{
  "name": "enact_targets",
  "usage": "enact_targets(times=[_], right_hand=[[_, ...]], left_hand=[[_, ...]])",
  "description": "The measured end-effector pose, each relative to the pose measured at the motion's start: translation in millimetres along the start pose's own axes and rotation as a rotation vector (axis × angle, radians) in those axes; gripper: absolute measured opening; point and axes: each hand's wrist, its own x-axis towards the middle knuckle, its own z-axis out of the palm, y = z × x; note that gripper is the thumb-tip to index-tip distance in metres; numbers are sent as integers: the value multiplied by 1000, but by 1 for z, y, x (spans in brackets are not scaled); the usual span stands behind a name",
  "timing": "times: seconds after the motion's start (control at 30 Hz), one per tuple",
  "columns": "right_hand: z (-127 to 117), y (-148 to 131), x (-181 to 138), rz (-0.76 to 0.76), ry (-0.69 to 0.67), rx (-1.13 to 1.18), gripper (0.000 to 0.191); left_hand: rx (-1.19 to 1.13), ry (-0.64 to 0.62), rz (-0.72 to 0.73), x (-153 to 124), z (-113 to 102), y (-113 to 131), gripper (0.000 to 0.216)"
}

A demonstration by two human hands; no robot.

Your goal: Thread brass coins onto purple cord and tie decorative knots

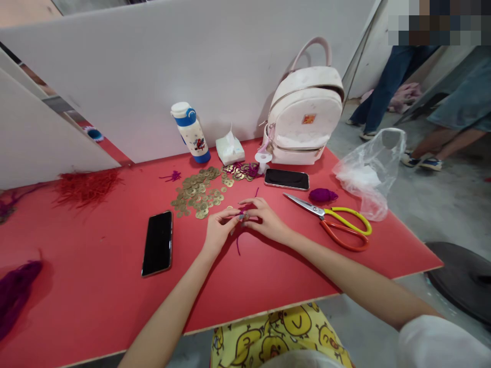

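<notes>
Over the middle of the red table, my left hand [220, 229] and my right hand [267, 221] meet fingertip to fingertip. Both pinch a short length of purple yarn [238, 245]; one tail hangs toward me and another sticks up beyond the right fingers. Whether a disc is also between the fingertips is hidden. Just beyond my left hand spreads a pile of brass-coloured, coin-like discs [197, 191]. More discs tangled with purple yarn [245, 169] lie behind it. Scissors with one yellow and one red handle [320, 211] rest right of my right hand.
Phones lie left [157, 244] and at the back [287, 179]. A purple yarn bundle [322, 194], plastic bag [370, 176], backpack [305, 117], bottle [192, 134], tissue pack [230, 150] and white spool [263, 162] stand around. Red shreds [87, 186] are left. People stand beyond.
</notes>
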Motion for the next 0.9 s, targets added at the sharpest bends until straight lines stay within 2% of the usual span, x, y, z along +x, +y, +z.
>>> enact_targets(times=[0.23,0.47,0.6,0.73,0.83,0.9], right_hand=[[-1,-2,-1,-71,-73,-54,10],[-2,-3,-1,-82,-88,-56,11],[-1,-2,0,-57,-53,0,11],[-4,-4,2,36,20,238,39],[-9,-9,2,193,10,544,32],[-11,-11,2,282,12,716,39]], left_hand=[[-43,-31,23,-4,3,8,21],[-94,-131,84,-6,0,7,22],[-38,-48,56,-5,1,7,21],[63,40,35,-2,0,7,21],[56,29,13,0,0,6,20],[43,-1,-6,0,1,6,18]])
